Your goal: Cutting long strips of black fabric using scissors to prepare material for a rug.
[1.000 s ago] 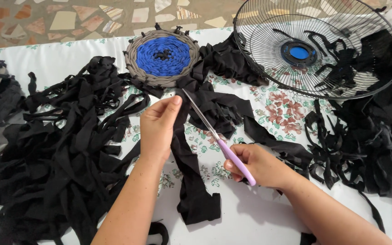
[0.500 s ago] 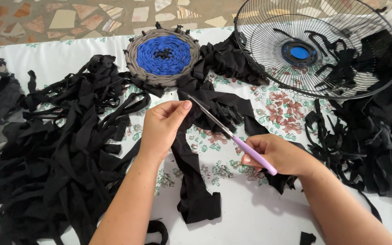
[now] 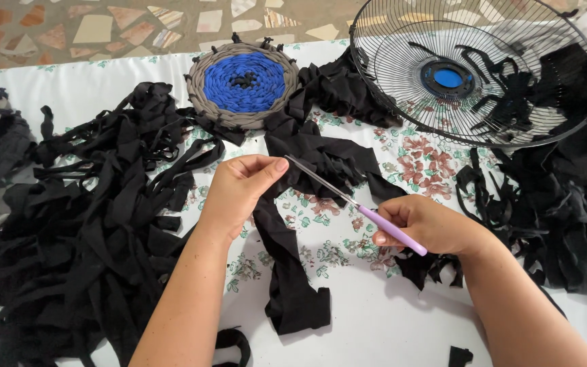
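Black strip (image 3: 287, 251): a long band of black cloth is laid down the flowered sheet from below the woven round to the near edge; its upper end is pinched at the left hand.
Change: over the last second the scissors (image 3: 354, 202) have been drawn rightward and lowered to a flatter slant — the tip, earlier up near the round's edge, is now just beside the left thumb.
Meaning: the blades appear to have been pulled back along the strip, so a lengthwise cut seems to be in hand; whether the cloth is parted cannot be told.
Left hand (image 3: 239, 187): closed in a pinch on the strip's upper end, thumb over forefinger, wrist raised, forearm coming in from the lower left.
Right hand (image 3: 429, 224): wrapped around the lilac handles, knuckles up, blades nearly closed and pointed up-left.
Woven round (image 3: 244, 83): blue centre, grey rim, lying flat beyond both hands.
Fan guard (image 3: 473, 71): wire grille — set well to the right, strips threaded through it.
Loose strips (image 3: 96, 224): heaped at the left; more at the right.
Sheet (image 3: 382, 319): white, floral.
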